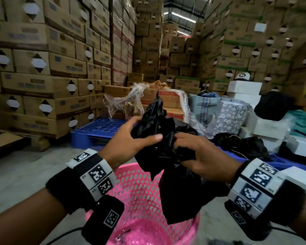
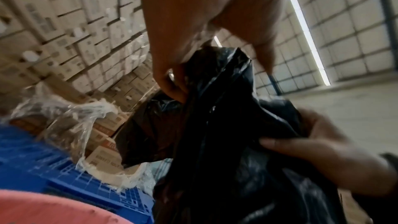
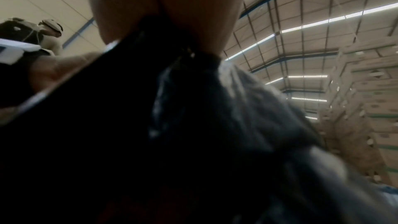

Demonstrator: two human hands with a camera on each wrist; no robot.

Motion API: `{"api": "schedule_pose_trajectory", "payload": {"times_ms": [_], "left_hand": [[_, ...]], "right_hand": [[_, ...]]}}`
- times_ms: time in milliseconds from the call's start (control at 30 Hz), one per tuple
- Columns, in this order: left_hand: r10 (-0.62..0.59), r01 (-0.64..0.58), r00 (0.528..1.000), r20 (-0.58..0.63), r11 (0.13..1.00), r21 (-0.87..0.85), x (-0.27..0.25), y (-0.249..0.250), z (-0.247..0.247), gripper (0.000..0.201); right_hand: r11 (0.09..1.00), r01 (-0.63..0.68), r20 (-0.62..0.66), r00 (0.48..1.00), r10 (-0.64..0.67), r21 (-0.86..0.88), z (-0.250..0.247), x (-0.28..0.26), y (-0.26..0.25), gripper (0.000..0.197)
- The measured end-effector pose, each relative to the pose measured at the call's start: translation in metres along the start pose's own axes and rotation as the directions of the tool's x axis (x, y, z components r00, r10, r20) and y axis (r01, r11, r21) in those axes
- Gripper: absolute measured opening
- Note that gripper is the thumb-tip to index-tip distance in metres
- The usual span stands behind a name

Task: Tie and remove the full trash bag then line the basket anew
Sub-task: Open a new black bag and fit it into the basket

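A crumpled black trash bag (image 1: 168, 149) hangs in the air above a pink perforated plastic basket (image 1: 141, 190). My left hand (image 1: 131, 138) grips the bag's upper left part, thumb across the front. My right hand (image 1: 200, 152) clutches the bag's bunched plastic from the right. In the left wrist view the left hand (image 2: 189, 43) pinches the black bag (image 2: 226, 134) from above while the right hand (image 2: 323, 151) holds its side. In the right wrist view the black bag (image 3: 150, 125) fills most of the picture under the right hand (image 3: 172, 6). The basket's inside shows no liner.
Stacks of cardboard cartons (image 1: 42, 68) wall the left, back and right. A blue plastic pallet (image 1: 95, 131) lies behind the basket with wrapped boxes (image 1: 131, 101) on it. Bags, white boxes and dark clothing (image 1: 254, 121) pile up at the right. Concrete floor (image 1: 16, 174) spreads to the left.
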State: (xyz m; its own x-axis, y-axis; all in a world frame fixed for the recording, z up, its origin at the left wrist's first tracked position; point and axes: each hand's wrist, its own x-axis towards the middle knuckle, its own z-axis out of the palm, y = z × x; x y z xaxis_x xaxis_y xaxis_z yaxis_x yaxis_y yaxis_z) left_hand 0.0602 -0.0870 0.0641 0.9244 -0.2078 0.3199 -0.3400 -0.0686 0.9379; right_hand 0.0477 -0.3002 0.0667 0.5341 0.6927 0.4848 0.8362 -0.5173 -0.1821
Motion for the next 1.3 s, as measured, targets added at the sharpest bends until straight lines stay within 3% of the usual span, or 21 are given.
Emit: {"api": "schedule_pose_trajectory", "payload": {"times_ms": [67,133,200,233,300,367,400,467,533,633,733,767,833,900,967,1033,1067,1133,1200,1233,1300], "left_hand": [[0.104,-0.092,0.993,-0.063,0.981,0.169,0.001,-0.001,0.006,0.023],[0.158,-0.133,0.976,-0.152,0.977,0.166,0.001,-0.003,0.004,0.016],[0.192,-0.173,0.957,-0.219,0.980,0.101,0.000,-0.003,-0.005,0.015],[0.205,-0.191,0.950,-0.236,0.978,0.081,-0.002,-0.004,-0.011,0.015],[0.231,-0.222,0.943,-0.241,0.973,0.064,-0.008,-0.008,-0.017,0.019],[0.249,-0.243,0.944,-0.215,0.969,0.052,-0.015,-0.012,-0.020,0.027],[0.256,-0.251,0.945,-0.203,0.967,0.050,-0.017,-0.014,-0.020,0.030],[0.289,-0.278,0.938,-0.190,0.957,0.083,-0.023,-0.016,-0.020,0.031],[0.342,-0.318,0.925,-0.165,0.935,0.155,-0.028,-0.019,-0.026,0.033],[0.431,-0.386,0.901,-0.055,0.851,0.355,-0.035,-0.023,-0.043,0.037],[0.390,-0.341,0.920,0.034,0.755,0.561,-0.034,-0.042,-0.063,0.035],[0.338,-0.295,0.941,0.037,0.758,0.581,-0.034,-0.050,-0.068,0.036],[0.228,-0.208,0.973,0.027,0.824,0.527,-0.032,-0.065,-0.078,0.026],[0.161,-0.234,0.972,0.174,0.758,0.608,-0.034,-0.073,-0.083,0.025],[0.050,-0.329,0.918,0.392,0.647,0.688,-0.036,-0.075,-0.080,0.040],[-0.077,-0.288,0.888,0.454,0.678,0.677,-0.034,-0.069,-0.076,0.051],[-0.090,-0.233,0.898,0.431,0.733,0.639,-0.032,-0.066,-0.076,0.053],[0.028,-0.203,0.957,0.289,0.775,0.598,-0.023,-0.060,-0.075,0.050],[0.240,-0.291,0.956,0.169,0.711,0.640,-0.014,-0.055,-0.070,0.045],[0.280,-0.332,0.942,0.183,0.709,0.622,-0.011,-0.053,-0.065,0.051],[0.230,-0.372,0.923,0.307,0.735,0.567,-0.008,-0.051,-0.048,0.069]], "right_hand": [[0.988,-0.094,0.053,0.995,0.088,0.120,-0.002,-0.002,-0.002,0.011],[0.902,-0.255,0.041,0.966,0.257,0.349,-0.005,-0.010,0.003,0.025],[0.746,-0.403,-0.034,0.869,0.494,0.530,-0.007,-0.021,0.023,0.038],[0.719,-0.469,-0.041,0.824,0.566,0.513,-0.005,-0.027,0.033,0.043],[0.743,-0.566,0.099,0.814,0.573,0.357,0.004,-0.036,0.043,0.057],[0.783,-0.543,0.258,0.838,0.482,0.304,0.020,-0.033,0.040,0.065],[0.796,-0.508,0.260,0.859,0.441,0.330,0.028,-0.027,0.035,0.058],[0.799,-0.435,0.164,0.900,0.405,0.415,0.044,-0.015,0.029,0.034],[0.766,-0.392,0.080,0.908,0.412,0.509,0.047,-0.002,0.025,0.022],[0.624,-0.393,-0.016,0.838,0.545,0.675,0.039,0.008,0.033,0.018],[0.588,-0.434,-0.155,0.700,0.697,0.682,0.017,0.012,0.048,0.023],[0.612,-0.434,-0.196,0.687,0.699,0.661,0.009,0.015,0.052,0.024],[0.760,-0.439,-0.298,0.733,0.612,0.480,-0.010,0.019,0.054,0.026],[0.894,-0.421,-0.372,0.814,0.447,0.153,-0.026,0.025,0.051,0.018],[0.926,-0.367,-0.390,0.868,0.308,-0.084,-0.031,0.030,0.044,0.015],[0.943,-0.301,-0.310,0.918,0.246,-0.144,-0.027,0.032,0.037,0.029],[0.956,-0.257,-0.258,0.942,0.215,-0.142,-0.021,0.032,0.034,0.032],[0.977,-0.169,-0.175,0.974,0.145,-0.133,-0.008,0.028,0.026,0.018],[0.987,-0.117,-0.081,0.991,0.108,-0.107,0.006,0.023,0.016,0.013],[0.990,-0.092,-0.019,0.996,0.090,-0.103,0.015,0.023,0.010,0.017],[0.998,-0.049,0.101,0.994,0.053,-0.043,0.033,0.023,0.000,0.012]]}}
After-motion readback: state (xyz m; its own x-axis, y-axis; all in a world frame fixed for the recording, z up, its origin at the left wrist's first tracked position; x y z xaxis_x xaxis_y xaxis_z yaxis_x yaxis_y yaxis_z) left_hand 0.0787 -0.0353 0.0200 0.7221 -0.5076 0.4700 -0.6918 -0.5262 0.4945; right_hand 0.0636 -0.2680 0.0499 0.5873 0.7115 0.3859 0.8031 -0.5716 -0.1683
